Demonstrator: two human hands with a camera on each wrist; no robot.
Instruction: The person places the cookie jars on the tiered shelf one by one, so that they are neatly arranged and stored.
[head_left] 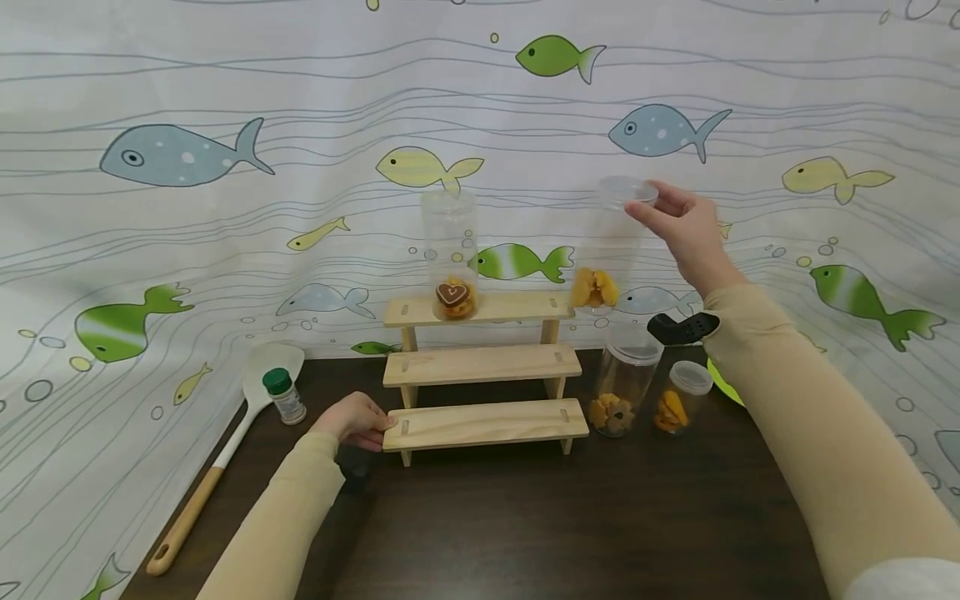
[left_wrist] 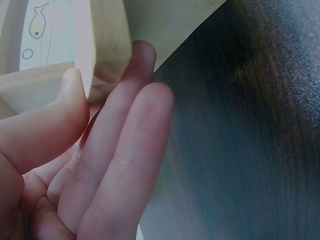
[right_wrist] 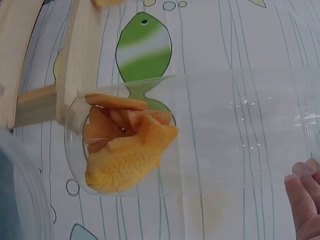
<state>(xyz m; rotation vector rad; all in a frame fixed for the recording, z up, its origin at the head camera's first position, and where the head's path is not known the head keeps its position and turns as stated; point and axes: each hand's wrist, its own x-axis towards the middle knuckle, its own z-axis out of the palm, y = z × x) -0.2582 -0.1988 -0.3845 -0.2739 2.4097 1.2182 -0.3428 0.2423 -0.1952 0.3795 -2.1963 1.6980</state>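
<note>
My right hand (head_left: 688, 232) grips a tall clear jar (right_wrist: 230, 135) by its top end, up in the air beside the rack's top tier. Golden fish-shaped pastries (right_wrist: 130, 150) lie at the jar's bottom. My left hand (head_left: 352, 419) pinches the left end of the lowest board of a three-tier wooden rack (head_left: 483, 423), thumb on one side and fingers on the other. Another tall clear jar (head_left: 450, 237), with heart-topped cookies (head_left: 454, 297) at its base, stands on the top tier, left of the middle.
Right of the rack stand a lidded jar of cookies (head_left: 626, 379) and a smaller jar with orange pieces (head_left: 682, 397). A yellow-green item (head_left: 723, 383) lies behind my right forearm. To the left are a green-capped shaker (head_left: 285, 396) and a long-handled spatula (head_left: 240, 433). Fish-patterned cloth (head_left: 330, 92) hangs behind.
</note>
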